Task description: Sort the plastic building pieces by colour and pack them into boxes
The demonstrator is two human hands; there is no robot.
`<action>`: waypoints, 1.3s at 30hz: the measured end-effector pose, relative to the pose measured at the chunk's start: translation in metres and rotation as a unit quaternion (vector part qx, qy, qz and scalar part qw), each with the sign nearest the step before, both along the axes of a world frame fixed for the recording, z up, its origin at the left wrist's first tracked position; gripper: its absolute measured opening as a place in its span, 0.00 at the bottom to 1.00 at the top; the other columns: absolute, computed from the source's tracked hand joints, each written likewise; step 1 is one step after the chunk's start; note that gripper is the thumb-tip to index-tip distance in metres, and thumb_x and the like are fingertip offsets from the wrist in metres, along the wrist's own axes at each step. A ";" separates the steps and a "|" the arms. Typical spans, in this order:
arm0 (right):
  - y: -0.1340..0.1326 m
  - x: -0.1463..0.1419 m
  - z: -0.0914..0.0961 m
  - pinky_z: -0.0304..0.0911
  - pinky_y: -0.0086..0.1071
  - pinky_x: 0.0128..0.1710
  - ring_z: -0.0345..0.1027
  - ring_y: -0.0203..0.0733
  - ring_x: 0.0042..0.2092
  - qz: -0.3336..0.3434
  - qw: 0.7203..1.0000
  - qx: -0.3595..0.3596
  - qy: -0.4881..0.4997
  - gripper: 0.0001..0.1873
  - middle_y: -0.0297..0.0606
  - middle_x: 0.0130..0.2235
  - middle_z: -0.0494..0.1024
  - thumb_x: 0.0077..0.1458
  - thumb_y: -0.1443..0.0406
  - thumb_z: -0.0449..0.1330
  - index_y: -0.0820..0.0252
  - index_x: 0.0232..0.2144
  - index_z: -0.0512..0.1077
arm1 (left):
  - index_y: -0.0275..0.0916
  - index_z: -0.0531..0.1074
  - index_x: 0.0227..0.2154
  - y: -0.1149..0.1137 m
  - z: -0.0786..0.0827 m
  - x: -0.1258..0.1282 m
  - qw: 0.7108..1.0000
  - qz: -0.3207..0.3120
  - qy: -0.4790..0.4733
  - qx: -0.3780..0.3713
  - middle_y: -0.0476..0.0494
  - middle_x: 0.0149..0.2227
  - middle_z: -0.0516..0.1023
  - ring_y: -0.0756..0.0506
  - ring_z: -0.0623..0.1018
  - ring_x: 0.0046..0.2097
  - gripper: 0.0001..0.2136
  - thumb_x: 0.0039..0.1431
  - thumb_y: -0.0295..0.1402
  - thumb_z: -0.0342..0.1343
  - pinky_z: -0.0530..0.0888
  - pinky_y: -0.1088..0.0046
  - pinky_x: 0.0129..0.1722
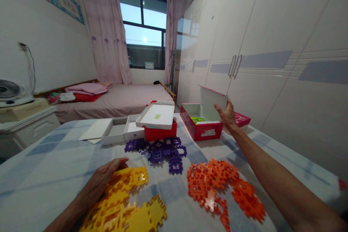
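My right hand point(227, 113) grips the raised lid point(210, 100) of a red box point(194, 127), thumb on the inner face and fingers behind its edge. Some bright green pieces point(197, 119) show inside that box. Stretched out and lying flat, my left hand point(108, 172) rests against the far left side of a pile of yellow interlocking plastic tiles point(122, 199). Orange tiles point(210, 179) of the same kind lie heaped in front of the red box. Purple tiles point(160, 152) are spread at the middle of the table.
A white box lid point(157, 114) sits on another red box point(160, 133). Left of it are a grey-white tray point(115, 130) and flat white card point(94, 129). A magenta box point(241, 119) stands behind my right hand. The table has a checked cloth point(54, 166); beyond is a bed point(127, 98).
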State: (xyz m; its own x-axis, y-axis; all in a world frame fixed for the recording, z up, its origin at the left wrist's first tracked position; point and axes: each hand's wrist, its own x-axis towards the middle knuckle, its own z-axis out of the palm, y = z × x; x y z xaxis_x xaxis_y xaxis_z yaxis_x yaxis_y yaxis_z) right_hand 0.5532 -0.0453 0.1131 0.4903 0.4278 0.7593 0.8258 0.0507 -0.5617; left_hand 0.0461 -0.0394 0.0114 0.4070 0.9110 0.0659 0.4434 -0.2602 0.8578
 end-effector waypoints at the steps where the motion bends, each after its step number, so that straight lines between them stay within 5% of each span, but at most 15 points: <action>1: 0.002 -0.008 0.001 0.58 0.45 0.52 0.61 0.50 0.53 -0.010 1.000 -0.022 0.010 0.35 0.49 0.53 0.67 0.53 0.46 0.51 0.60 0.56 0.60 | 0.42 0.73 0.43 0.000 0.000 0.000 1.000 0.003 0.003 0.004 0.46 0.39 0.78 0.42 0.77 0.42 0.25 0.60 0.53 0.39 0.71 0.70 0.45; 6: 0.010 -0.042 0.001 0.55 0.44 0.53 0.60 0.50 0.54 -0.014 0.994 -0.109 0.026 0.32 0.48 0.53 0.69 0.58 0.46 0.41 0.59 0.53 0.66 | 0.43 0.73 0.44 0.000 0.001 -0.002 1.000 -0.014 0.010 0.016 0.47 0.38 0.78 0.44 0.77 0.41 0.25 0.61 0.52 0.37 0.71 0.70 0.45; 16: 0.006 -0.086 -0.028 0.52 0.49 0.54 0.60 0.50 0.55 -0.037 0.951 -0.276 -0.138 0.21 0.42 0.54 0.71 0.55 0.61 0.50 0.54 0.50 0.69 | 0.44 0.74 0.43 -0.001 0.001 0.000 1.000 0.002 0.000 0.004 0.47 0.39 0.78 0.43 0.77 0.42 0.24 0.60 0.52 0.39 0.71 0.70 0.45; 23: 0.007 -0.092 -0.023 0.57 0.46 0.48 0.63 0.52 0.51 -0.084 0.927 -0.322 -0.170 0.22 0.45 0.50 0.72 0.58 0.53 0.48 0.55 0.49 0.68 | 0.44 0.75 0.42 0.001 -0.001 -0.003 1.000 -0.002 -0.014 0.014 0.47 0.39 0.79 0.43 0.78 0.41 0.23 0.59 0.52 0.42 0.72 0.70 0.45; 32: 0.005 -0.106 -0.017 0.61 0.46 0.44 0.65 0.54 0.50 -0.089 0.885 -0.386 -0.245 0.21 0.49 0.49 0.72 0.61 0.63 0.44 0.56 0.55 0.62 | 0.43 0.74 0.43 0.000 0.001 0.000 1.000 0.007 0.003 -0.006 0.46 0.40 0.78 0.43 0.77 0.43 0.25 0.60 0.53 0.38 0.71 0.69 0.47; 39: 0.015 -0.088 0.000 0.60 0.52 0.45 0.68 0.57 0.47 -0.086 0.882 -0.410 -0.217 0.20 0.52 0.49 0.73 0.54 0.62 0.50 0.58 0.48 0.71 | 0.44 0.74 0.43 -0.006 0.009 0.001 1.000 -0.011 0.010 0.013 0.47 0.39 0.79 0.44 0.77 0.42 0.22 0.60 0.50 0.41 0.71 0.70 0.47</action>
State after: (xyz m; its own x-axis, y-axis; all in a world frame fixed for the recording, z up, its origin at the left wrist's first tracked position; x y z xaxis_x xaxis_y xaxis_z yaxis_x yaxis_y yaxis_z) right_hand 0.4650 -0.0304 0.1135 0.3412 0.8679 0.3609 0.9277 -0.3728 0.0194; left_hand 0.0470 -0.0451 0.0199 0.4292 0.8995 0.0820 0.4538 -0.2933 0.8415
